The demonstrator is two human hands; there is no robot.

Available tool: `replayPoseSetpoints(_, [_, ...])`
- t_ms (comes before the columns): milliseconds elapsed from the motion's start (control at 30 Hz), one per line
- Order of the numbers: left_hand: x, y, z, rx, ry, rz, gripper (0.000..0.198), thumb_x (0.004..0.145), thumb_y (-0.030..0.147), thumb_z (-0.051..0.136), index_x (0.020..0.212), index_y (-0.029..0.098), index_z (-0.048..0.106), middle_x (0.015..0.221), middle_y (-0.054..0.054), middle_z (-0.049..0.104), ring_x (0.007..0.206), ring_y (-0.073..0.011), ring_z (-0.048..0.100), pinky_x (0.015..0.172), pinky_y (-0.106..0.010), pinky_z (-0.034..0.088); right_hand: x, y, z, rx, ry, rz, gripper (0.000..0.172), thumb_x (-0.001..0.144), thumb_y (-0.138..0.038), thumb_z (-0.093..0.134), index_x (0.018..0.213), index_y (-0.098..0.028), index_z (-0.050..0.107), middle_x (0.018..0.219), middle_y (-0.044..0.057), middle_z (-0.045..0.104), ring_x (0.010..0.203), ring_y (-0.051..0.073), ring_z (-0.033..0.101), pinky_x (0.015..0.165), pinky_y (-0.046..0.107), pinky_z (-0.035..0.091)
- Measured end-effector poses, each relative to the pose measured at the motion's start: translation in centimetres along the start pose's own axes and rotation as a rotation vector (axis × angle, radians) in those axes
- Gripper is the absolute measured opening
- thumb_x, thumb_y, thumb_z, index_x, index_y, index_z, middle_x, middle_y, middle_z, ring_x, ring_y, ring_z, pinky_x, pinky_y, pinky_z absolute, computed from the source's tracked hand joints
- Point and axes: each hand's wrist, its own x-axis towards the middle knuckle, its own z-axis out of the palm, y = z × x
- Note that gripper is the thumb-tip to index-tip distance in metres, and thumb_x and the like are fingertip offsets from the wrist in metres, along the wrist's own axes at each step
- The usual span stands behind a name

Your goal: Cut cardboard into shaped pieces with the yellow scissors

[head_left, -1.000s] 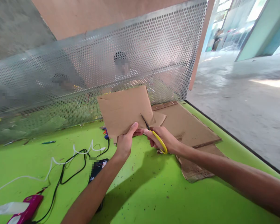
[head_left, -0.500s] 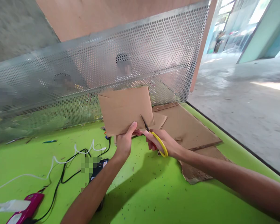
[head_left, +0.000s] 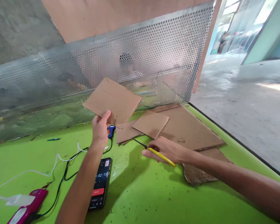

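Note:
My left hand (head_left: 100, 129) is closed on the lower edge of a brown cardboard piece (head_left: 113, 96), thumb on its near face. That piece is tilted up in front of the perforated metal panel. Yellow-handled scissors (head_left: 162, 156) are gripped in my right hand (head_left: 166, 148), their dark blades pointing left just over the table. Beyond my right fingers lies a smaller cardboard square (head_left: 151, 123), resting on other cardboard scraps (head_left: 126, 131). Whether the fingers touch this square is hidden.
A large cardboard sheet (head_left: 189, 127) lies on the green table (head_left: 140, 193) to the right. A phone (head_left: 103, 183), black and white cables (head_left: 66, 166), a pink power strip (head_left: 35, 199) and a blue plug-like piece (head_left: 111, 131) lie left. The perforated panel (head_left: 161, 46) bounds the back.
My left hand has moved left with the cardboard, turning it corner-up. The scissors have come out of the cardboard and been lowered. More of the phone now shows.

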Motion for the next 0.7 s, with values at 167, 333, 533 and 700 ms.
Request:
replayPoseSetpoints(167, [1.9,0.0,-2.0,0.094,-0.096,0.099,0.037,0.067,0.039,0.083,0.096,0.020,0.073,0.106,-0.006,0.077,0.101,-0.0227,0.071,0.088,-0.033,0.058,-0.3,-0.2,-0.9,-0.039,0.000,-0.041,0.065,0.092,-0.076,0.043,0.067,-0.017,0.053,0.059,0.000,0.053,0.050,0.010,0.041,0.049,0.026,0.028])
replayPoseSetpoints(333, [2.0,0.6,-3.8,0.444,-0.431,-0.044,0.042,0.075,0.052,0.078,0.100,0.019,0.072,0.087,-0.005,0.076,0.073,-0.0197,0.069,0.060,-0.027,0.054,-0.2,0.8,-2.4,-0.064,0.279,-0.032,0.059,0.090,-0.072,0.050,0.063,-0.019,0.050,0.057,-0.003,0.045,0.052,0.010,0.036,0.049,0.027,0.024])
replayPoseSetpoints(533, [0.7,1.4,-3.3,0.683,-0.882,-0.094,0.037,0.080,0.053,0.075,0.095,0.019,0.071,0.081,-0.003,0.071,0.068,-0.0160,0.063,0.056,-0.023,0.044,0.4,2.8,-3.8,0.005,0.709,0.002,0.045,0.085,-0.058,0.064,0.065,-0.018,0.057,0.060,-0.001,0.052,0.057,0.013,0.043,0.055,0.028,0.031])
replayPoseSetpoints(700, [-0.7,0.5,-1.8,0.722,-1.059,-0.026,0.036,0.080,0.054,0.074,0.085,0.018,0.071,0.060,0.005,0.050,0.054,-0.0097,0.043,0.051,-0.023,0.028,1.2,3.9,-3.9,0.250,0.395,-0.035,0.038,0.085,-0.052,0.066,0.069,-0.018,0.061,0.065,0.001,0.060,0.062,0.015,0.054,0.058,0.027,0.039])
